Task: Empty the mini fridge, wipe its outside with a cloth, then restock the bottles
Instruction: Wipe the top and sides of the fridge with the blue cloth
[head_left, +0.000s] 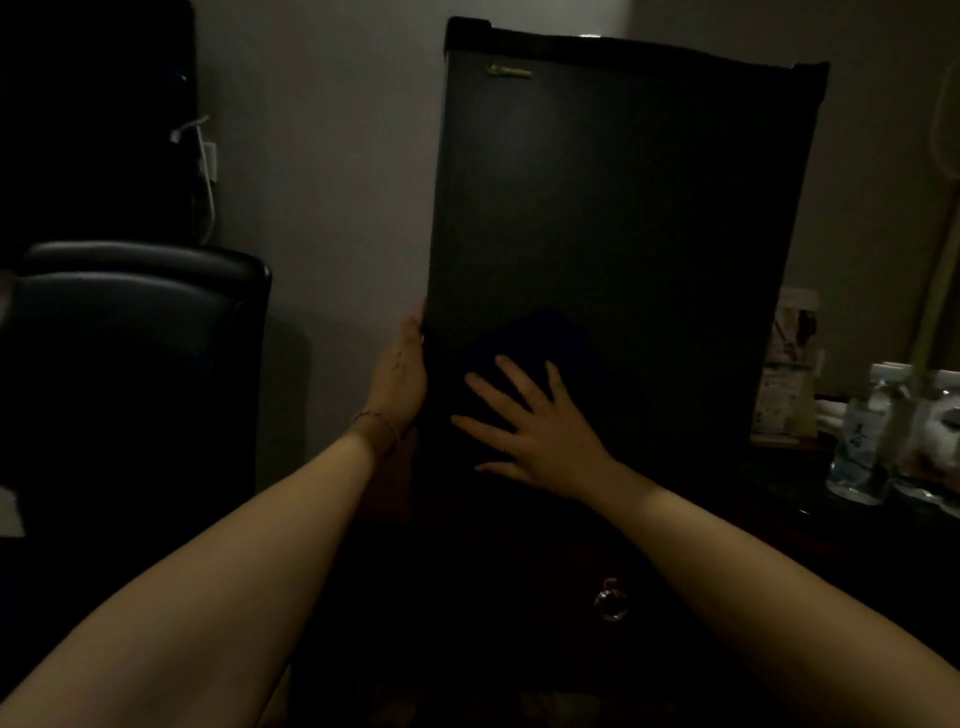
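Pressing the dark cloth flat against the door of the mini fridge, I am working with my right hand, whose fingers are spread wide and straight over the fabric. The cloth is lying at the lower left part of the door, about 7 o'clock from the door's middle. My left hand is resting along the left edge of the fridge, at 9 o'clock from the cloth, with the fingers held together and nearly straight; I cannot tell if the fingertips are hooking around the edge, because the light is too weak.

I am judging that the cloth is soft and light, so it is folding and sliding easily on the smooth door; a flat palm with even pressure is holding it better than a pinch. The fridge itself is looking stiff and heavy, standing on the dark bench, so it is probably not moving under the wipe, and the left hand is only steadying it.

The water bottles are standing on the bench at 3 o'clock from the fridge, just beside it. They are looking like thin plastic, light and a little slippery, so I am planning to take each around its middle.
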